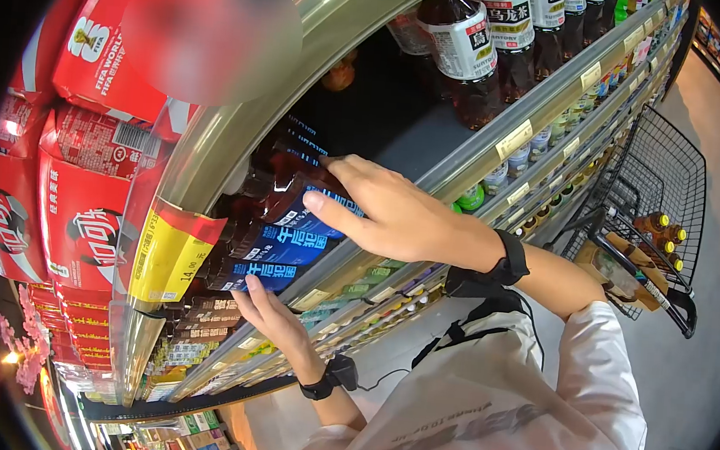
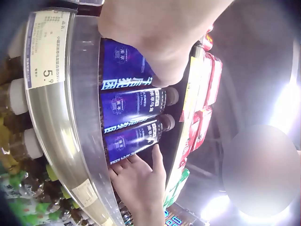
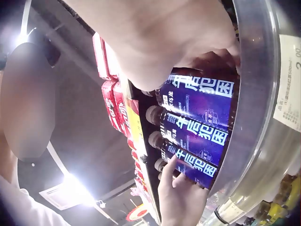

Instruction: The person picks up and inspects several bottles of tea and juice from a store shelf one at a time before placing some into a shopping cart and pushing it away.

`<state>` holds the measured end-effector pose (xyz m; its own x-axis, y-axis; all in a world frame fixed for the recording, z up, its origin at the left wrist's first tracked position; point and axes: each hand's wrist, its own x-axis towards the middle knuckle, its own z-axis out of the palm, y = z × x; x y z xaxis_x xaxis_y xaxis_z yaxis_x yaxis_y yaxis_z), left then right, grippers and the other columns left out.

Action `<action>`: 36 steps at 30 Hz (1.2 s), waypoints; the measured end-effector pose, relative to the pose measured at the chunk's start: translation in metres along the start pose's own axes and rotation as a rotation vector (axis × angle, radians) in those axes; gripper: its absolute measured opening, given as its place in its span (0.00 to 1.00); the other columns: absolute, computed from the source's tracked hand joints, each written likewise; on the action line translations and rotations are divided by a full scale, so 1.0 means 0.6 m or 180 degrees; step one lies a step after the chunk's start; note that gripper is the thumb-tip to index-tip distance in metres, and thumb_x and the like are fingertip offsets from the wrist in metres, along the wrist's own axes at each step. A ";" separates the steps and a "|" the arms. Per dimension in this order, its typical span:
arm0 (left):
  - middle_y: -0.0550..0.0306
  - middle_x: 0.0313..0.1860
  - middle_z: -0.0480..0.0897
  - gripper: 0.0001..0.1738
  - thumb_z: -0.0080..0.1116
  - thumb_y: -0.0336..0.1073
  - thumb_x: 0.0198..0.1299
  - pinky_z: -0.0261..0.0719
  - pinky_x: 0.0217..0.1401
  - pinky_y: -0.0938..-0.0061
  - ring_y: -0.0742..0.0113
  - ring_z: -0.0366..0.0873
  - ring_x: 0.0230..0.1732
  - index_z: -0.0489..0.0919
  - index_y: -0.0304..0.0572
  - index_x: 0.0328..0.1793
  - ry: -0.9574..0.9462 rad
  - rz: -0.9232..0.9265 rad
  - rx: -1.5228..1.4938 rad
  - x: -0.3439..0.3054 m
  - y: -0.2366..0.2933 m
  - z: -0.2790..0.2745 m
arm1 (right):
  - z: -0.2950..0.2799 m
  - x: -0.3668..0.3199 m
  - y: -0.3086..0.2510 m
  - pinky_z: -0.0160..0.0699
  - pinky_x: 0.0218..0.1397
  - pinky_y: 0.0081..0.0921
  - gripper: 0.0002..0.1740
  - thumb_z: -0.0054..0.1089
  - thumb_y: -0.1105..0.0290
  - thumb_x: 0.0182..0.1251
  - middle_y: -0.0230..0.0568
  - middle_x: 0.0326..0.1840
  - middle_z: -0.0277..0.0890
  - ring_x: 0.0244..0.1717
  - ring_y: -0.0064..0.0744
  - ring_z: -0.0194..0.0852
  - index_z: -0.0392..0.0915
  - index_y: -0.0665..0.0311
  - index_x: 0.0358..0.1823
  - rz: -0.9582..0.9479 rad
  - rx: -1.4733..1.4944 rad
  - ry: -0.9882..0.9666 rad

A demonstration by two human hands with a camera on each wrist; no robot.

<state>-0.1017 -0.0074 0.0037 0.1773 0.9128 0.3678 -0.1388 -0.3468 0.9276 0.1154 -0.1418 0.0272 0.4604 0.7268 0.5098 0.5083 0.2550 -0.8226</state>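
Note:
In the head view, tea bottles with blue labels (image 1: 291,238) stand side by side in a row on a shelf. My right hand (image 1: 395,207) is at one end of the row, its thumb lying along a blue label and its fingertips reaching the far side of that bottle. At the other end is my left hand (image 1: 280,324), its thumb touching the last label. The left wrist view shows the right hand (image 2: 138,186) laid against an outer bottle (image 2: 129,143), thumb extended near its neck. In the right wrist view, the left hand (image 3: 181,200) presses the opposite end bottle (image 3: 197,169).
Dark tea bottles with white labels (image 1: 467,43) stand farther along the shelf. Red cola cartons (image 1: 82,212) are stacked beside it, near a yellow price sign (image 1: 167,252). A clear-fronted rail (image 3: 263,61) edges the shelf. A black wire cart (image 1: 679,149) holding several yellow-capped bottles stands behind my arm.

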 end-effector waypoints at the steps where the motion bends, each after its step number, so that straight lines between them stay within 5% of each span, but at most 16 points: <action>1: 0.46 0.67 0.77 0.34 0.59 0.48 0.78 0.70 0.71 0.68 0.63 0.75 0.64 0.67 0.27 0.77 0.0016 -0.0002 -0.0072 -0.001 0.005 0.005 | -0.003 0.005 0.003 0.76 0.61 0.53 0.34 0.45 0.44 0.85 0.68 0.49 0.79 0.54 0.69 0.77 0.77 0.76 0.53 0.0087 0.0119 -0.0002; 4: 0.46 0.65 0.78 0.31 0.57 0.49 0.79 0.72 0.70 0.67 0.62 0.76 0.62 0.69 0.29 0.73 -0.0035 0.0057 -0.0334 0.004 0.013 0.013 | -0.016 0.025 0.015 0.75 0.59 0.56 0.30 0.45 0.47 0.85 0.66 0.49 0.79 0.53 0.69 0.76 0.78 0.74 0.50 0.0354 0.0483 0.0004; 6: 0.45 0.65 0.77 0.30 0.56 0.50 0.79 0.73 0.69 0.65 0.61 0.77 0.62 0.69 0.29 0.72 -0.0192 0.0189 -0.0610 0.017 -0.002 0.004 | -0.023 0.034 0.014 0.75 0.60 0.55 0.26 0.46 0.53 0.85 0.67 0.50 0.80 0.56 0.70 0.77 0.78 0.74 0.50 -0.0165 0.0280 0.0079; 11: 0.44 0.65 0.77 0.30 0.55 0.49 0.79 0.74 0.69 0.63 0.60 0.77 0.63 0.67 0.29 0.73 -0.0297 0.0348 -0.0592 0.026 -0.007 0.007 | -0.041 0.083 0.026 0.77 0.63 0.49 0.23 0.49 0.58 0.82 0.67 0.55 0.81 0.60 0.66 0.80 0.76 0.73 0.61 0.0544 0.0275 -0.0101; 12: 0.44 0.65 0.77 0.31 0.55 0.48 0.79 0.74 0.69 0.63 0.60 0.77 0.63 0.67 0.29 0.74 -0.0312 0.0403 -0.0573 0.028 -0.010 0.006 | -0.044 0.094 0.031 0.77 0.63 0.46 0.23 0.49 0.59 0.83 0.64 0.55 0.82 0.59 0.63 0.81 0.76 0.72 0.64 0.0634 0.0187 -0.0094; 13: 0.44 0.65 0.77 0.32 0.56 0.48 0.79 0.74 0.69 0.63 0.60 0.76 0.64 0.66 0.29 0.75 -0.0253 0.0384 -0.0564 0.027 -0.009 0.008 | -0.039 0.107 0.046 0.78 0.65 0.50 0.28 0.53 0.56 0.76 0.77 0.57 0.80 0.62 0.71 0.80 0.75 0.78 0.60 0.0463 0.0209 0.0140; 16: 0.44 0.66 0.76 0.35 0.58 0.48 0.78 0.72 0.70 0.64 0.61 0.75 0.65 0.64 0.27 0.78 0.0024 0.0336 -0.0408 0.020 -0.008 0.009 | -0.054 0.147 0.058 0.77 0.69 0.46 0.35 0.58 0.50 0.71 0.78 0.60 0.79 0.65 0.67 0.79 0.78 0.83 0.58 0.1089 -0.0212 -0.0118; 19: 0.42 0.73 0.72 0.40 0.59 0.46 0.78 0.68 0.73 0.68 0.61 0.71 0.70 0.59 0.26 0.83 0.0639 0.0266 -0.0126 0.012 -0.009 0.014 | -0.041 0.183 0.094 0.77 0.70 0.44 0.39 0.59 0.48 0.69 0.77 0.61 0.79 0.66 0.66 0.79 0.78 0.84 0.60 0.1025 -0.0518 -0.0046; 22: 0.47 0.67 0.73 0.37 0.57 0.44 0.79 0.70 0.68 0.68 0.66 0.71 0.62 0.61 0.29 0.84 0.0480 0.0650 0.0014 -0.009 0.010 0.020 | -0.025 0.208 0.127 0.77 0.72 0.42 0.40 0.60 0.47 0.69 0.76 0.62 0.79 0.66 0.65 0.80 0.77 0.84 0.62 0.1086 -0.0854 -0.0102; 26: 0.40 0.79 0.68 0.34 0.58 0.37 0.78 0.61 0.81 0.61 0.58 0.66 0.78 0.62 0.30 0.83 0.0315 0.1093 0.0190 -0.026 0.003 0.022 | -0.016 0.228 0.166 0.74 0.75 0.41 0.45 0.60 0.47 0.69 0.75 0.66 0.77 0.70 0.66 0.77 0.70 0.84 0.70 0.0813 -0.1209 -0.0326; 29: 0.36 0.83 0.64 0.32 0.55 0.30 0.77 0.57 0.86 0.55 0.49 0.62 0.83 0.61 0.31 0.83 0.0313 0.1266 0.0329 -0.039 0.021 0.024 | 0.002 0.249 0.200 0.73 0.76 0.47 0.49 0.60 0.48 0.68 0.74 0.68 0.76 0.70 0.71 0.75 0.58 0.77 0.80 0.0361 -0.1748 0.0029; 32: 0.34 0.80 0.67 0.30 0.51 0.28 0.77 0.61 0.86 0.52 0.46 0.65 0.81 0.61 0.29 0.83 0.0320 0.1504 0.0378 -0.047 0.034 0.026 | -0.001 0.293 0.226 0.70 0.79 0.47 0.49 0.63 0.51 0.68 0.69 0.69 0.75 0.73 0.67 0.72 0.56 0.68 0.83 0.0388 -0.2205 -0.0544; 33: 0.34 0.79 0.68 0.30 0.51 0.28 0.77 0.62 0.86 0.52 0.46 0.66 0.81 0.61 0.29 0.82 0.0306 0.1578 0.0371 -0.048 0.037 0.023 | 0.001 0.295 0.217 0.69 0.78 0.50 0.43 0.60 0.53 0.68 0.65 0.70 0.75 0.73 0.65 0.72 0.60 0.59 0.83 0.0376 -0.2285 -0.0522; 36: 0.34 0.76 0.71 0.28 0.48 0.26 0.77 0.67 0.84 0.50 0.46 0.69 0.79 0.62 0.28 0.81 0.0303 0.1767 0.0461 -0.045 0.037 0.015 | 0.014 0.328 0.256 0.69 0.77 0.55 0.39 0.58 0.53 0.70 0.62 0.70 0.77 0.73 0.62 0.73 0.66 0.60 0.80 -0.0189 -0.3383 -0.0354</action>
<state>-0.1007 -0.0415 0.0150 0.0268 0.5989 0.8003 -0.0503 -0.7988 0.5995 0.2779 0.0460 -0.0009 0.3725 0.7992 0.4718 0.9257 -0.3557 -0.1284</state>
